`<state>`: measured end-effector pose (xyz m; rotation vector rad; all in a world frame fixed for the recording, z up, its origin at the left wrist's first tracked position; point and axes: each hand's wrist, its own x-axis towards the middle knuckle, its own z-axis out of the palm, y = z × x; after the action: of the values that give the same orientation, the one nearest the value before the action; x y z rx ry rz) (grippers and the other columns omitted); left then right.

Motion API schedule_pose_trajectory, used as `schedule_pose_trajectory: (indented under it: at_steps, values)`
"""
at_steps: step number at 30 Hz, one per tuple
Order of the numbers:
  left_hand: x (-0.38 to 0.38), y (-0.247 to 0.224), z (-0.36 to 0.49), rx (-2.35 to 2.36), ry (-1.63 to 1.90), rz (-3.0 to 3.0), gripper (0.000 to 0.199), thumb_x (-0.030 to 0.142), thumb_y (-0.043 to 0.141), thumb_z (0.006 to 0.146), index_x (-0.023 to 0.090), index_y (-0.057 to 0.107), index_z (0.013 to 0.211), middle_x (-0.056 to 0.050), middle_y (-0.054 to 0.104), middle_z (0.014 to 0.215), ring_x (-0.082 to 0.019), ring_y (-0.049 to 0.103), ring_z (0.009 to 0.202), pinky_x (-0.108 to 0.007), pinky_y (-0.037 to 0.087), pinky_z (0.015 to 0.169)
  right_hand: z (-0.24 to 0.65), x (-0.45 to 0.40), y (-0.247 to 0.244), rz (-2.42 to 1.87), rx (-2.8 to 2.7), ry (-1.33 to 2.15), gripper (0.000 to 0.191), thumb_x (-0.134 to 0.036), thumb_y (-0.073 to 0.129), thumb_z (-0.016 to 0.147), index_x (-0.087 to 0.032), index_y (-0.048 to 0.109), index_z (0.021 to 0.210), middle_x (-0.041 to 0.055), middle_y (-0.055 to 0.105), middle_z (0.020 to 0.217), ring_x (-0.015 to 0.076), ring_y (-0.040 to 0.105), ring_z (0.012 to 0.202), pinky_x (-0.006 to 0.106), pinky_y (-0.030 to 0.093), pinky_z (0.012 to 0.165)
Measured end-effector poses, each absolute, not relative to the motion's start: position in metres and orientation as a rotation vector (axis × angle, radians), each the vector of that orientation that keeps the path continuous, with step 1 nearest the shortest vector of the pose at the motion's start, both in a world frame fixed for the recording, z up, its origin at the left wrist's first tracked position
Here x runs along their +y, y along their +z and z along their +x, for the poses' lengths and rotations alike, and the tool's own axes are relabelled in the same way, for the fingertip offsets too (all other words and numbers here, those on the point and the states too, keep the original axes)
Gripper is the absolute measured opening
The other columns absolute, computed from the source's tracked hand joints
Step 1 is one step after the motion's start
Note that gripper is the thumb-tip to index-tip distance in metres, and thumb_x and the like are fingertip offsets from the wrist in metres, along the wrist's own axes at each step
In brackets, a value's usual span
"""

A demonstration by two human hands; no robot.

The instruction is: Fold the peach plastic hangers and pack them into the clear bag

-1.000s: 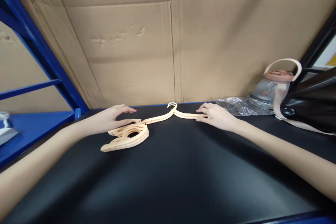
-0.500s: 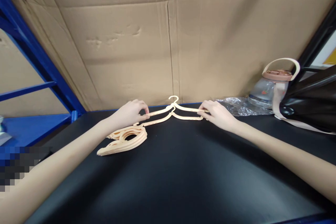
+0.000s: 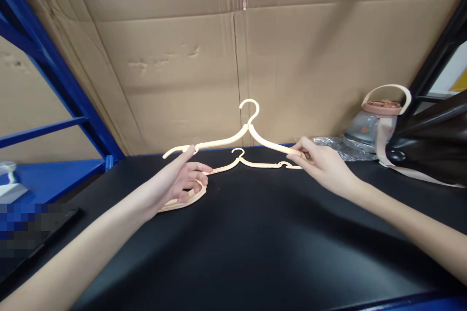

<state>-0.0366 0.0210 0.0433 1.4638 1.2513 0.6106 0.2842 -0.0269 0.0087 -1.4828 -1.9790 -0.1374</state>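
Observation:
A cream plastic clothes hanger (image 3: pixel 222 143) is raised above the black tabletop (image 3: pixel 241 238), hook upward and arms spread. My right hand (image 3: pixel 326 163) pinches the end of its right arm. My left hand (image 3: pixel 177 182) is open, its fingers apart and loosely curled; the thumb overlaps the hanger's left arm, and I cannot tell whether it touches. Behind and lower, a second cream hanger (image 3: pixel 260 164) lies unfolded on the table, its left end hidden by my left hand. Beneath that hand sits a pile of folded cream hangers (image 3: pixel 182 203), partly covered.
Cardboard (image 3: pixel 175 77) walls off the back. At the right stand a clear bottle (image 3: pixel 370 129) with a handle and strap, crumpled clear plastic (image 3: pixel 330 146) and a shiny black item (image 3: pixel 434 146). Blue metal framing (image 3: pixel 78 87) borders the left, near a dark flat object (image 3: pixel 54 231).
One hanger has come up off the table, over the other, with my right hand gripping its right end. My left hand has loosened, turned and dropped slightly in front of the folded pile.

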Motion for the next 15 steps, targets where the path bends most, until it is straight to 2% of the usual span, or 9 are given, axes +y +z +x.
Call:
schedule_pose_trajectory:
  at_steps: [2, 3, 6, 8, 10, 12, 15]
  values:
    - [0.025, 0.041, -0.043, 1.191, 0.635, 1.318, 0.061, 0.068, 0.033, 0.079, 0.015, 0.055, 0.102, -0.013, 0.063, 0.089, -0.020, 0.060, 0.063, -0.024, 0.031, 0.036, 0.285, -0.028, 0.003, -1.477, -1.978, -0.128, 0.022, -0.042, 0.041, 0.093, -0.023, 0.048, 0.084, -0.0011, 0.060, 0.065, 0.0147, 0.054, 0.053, 0.025, 0.035, 0.052]
    - [0.027, 0.040, -0.045, 1.189, 0.693, 1.269, 0.056, 0.064, 0.035, 0.082, 0.016, 0.052, 0.104, -0.016, 0.062, 0.099, -0.021, 0.062, 0.069, -0.026, 0.037, 0.038, 0.285, -0.028, 0.001, -1.477, -1.974, -0.126, 0.022, -0.042, 0.041, 0.093, -0.023, 0.049, 0.084, -0.0014, 0.060, 0.065, 0.0144, 0.053, 0.052, 0.025, 0.035, 0.052]
    - [0.032, 0.036, -0.051, 1.206, 0.947, 1.215, 0.032, 0.046, 0.038, 0.087, 0.018, 0.049, 0.095, -0.015, 0.059, 0.117, -0.022, 0.065, 0.090, -0.028, 0.052, 0.056, 0.287, -0.030, -0.003, -1.478, -1.968, -0.133, 0.023, -0.043, 0.041, 0.093, -0.023, 0.050, 0.084, -0.0014, 0.061, 0.066, 0.0138, 0.053, 0.052, 0.025, 0.035, 0.052]
    - [0.033, 0.033, -0.052, 1.240, 1.081, 1.261, 0.022, 0.039, 0.039, 0.086, 0.019, 0.048, 0.088, -0.012, 0.060, 0.116, -0.023, 0.063, 0.099, -0.030, 0.055, 0.068, 0.287, -0.032, -0.005, -1.456, -1.999, -0.170, 0.024, -0.043, 0.041, 0.093, -0.023, 0.051, 0.084, -0.0002, 0.063, 0.069, 0.0136, 0.054, 0.053, 0.025, 0.035, 0.051]
    - [0.031, 0.030, -0.050, 1.276, 1.155, 1.348, 0.020, 0.038, 0.043, 0.084, 0.019, 0.047, 0.086, -0.010, 0.062, 0.111, -0.023, 0.062, 0.101, -0.032, 0.055, 0.075, 0.286, -0.034, -0.008, -1.426, -2.049, -0.221, 0.024, -0.043, 0.041, 0.093, -0.023, 0.052, 0.086, 0.0010, 0.065, 0.071, 0.0136, 0.055, 0.052, 0.025, 0.035, 0.051]
    - [0.027, 0.027, -0.046, 1.309, 1.208, 1.435, 0.026, 0.043, 0.047, 0.081, 0.019, 0.048, 0.090, -0.008, 0.063, 0.105, -0.022, 0.062, 0.096, -0.034, 0.054, 0.077, 0.285, -0.035, -0.010, -1.411, -2.090, -0.255, 0.025, -0.043, 0.041, 0.093, -0.022, 0.053, 0.088, 0.0014, 0.065, 0.072, 0.0134, 0.055, 0.052, 0.025, 0.035, 0.051]
    - [0.016, 0.025, -0.037, 1.360, 1.177, 1.708, 0.041, 0.051, 0.053, 0.076, 0.021, 0.048, 0.103, -0.003, 0.061, 0.088, -0.021, 0.062, 0.083, -0.034, 0.051, 0.071, 0.282, -0.039, -0.013, -1.400, -2.121, -0.252, 0.024, -0.042, 0.040, 0.094, -0.022, 0.053, 0.089, 0.0014, 0.067, 0.076, 0.0130, 0.057, 0.055, 0.024, 0.036, 0.051]
